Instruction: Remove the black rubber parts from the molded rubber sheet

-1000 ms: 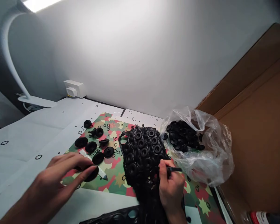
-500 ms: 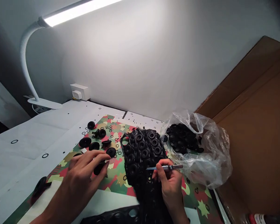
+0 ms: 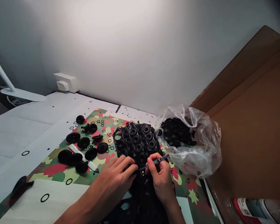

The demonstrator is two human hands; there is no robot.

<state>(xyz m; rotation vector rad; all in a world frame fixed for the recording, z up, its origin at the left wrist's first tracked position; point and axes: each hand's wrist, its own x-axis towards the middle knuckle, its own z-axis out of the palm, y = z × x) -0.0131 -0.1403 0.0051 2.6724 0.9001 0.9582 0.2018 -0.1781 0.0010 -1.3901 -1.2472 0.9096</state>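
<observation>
A black moulded rubber sheet (image 3: 136, 140) full of round washer-like parts lies on a camouflage-patterned mat (image 3: 58, 169). My left hand (image 3: 118, 177) rests on the sheet's near part, fingers together and pressing down on it. Beside it my right hand (image 3: 160, 177) pinches a thin metal tool (image 3: 155, 161), whose tip points left at the sheet close to my left fingertips. Several loose black round parts (image 3: 84, 143) lie on the mat to the left, with a small white tube (image 3: 82, 157) among them.
A clear plastic bag (image 3: 189, 143) holding several black parts sits right of the sheet. A large cardboard box (image 3: 254, 124) walls the right side. A wall socket (image 3: 64, 82) and a lamp base (image 3: 22, 94) stand at the back left. Small black rings dot the white paper.
My left hand has left the loose round parts and moved right onto the black sheet. The right hand and its tool shifted slightly left toward it. The view tilted down, losing the lamp head.
</observation>
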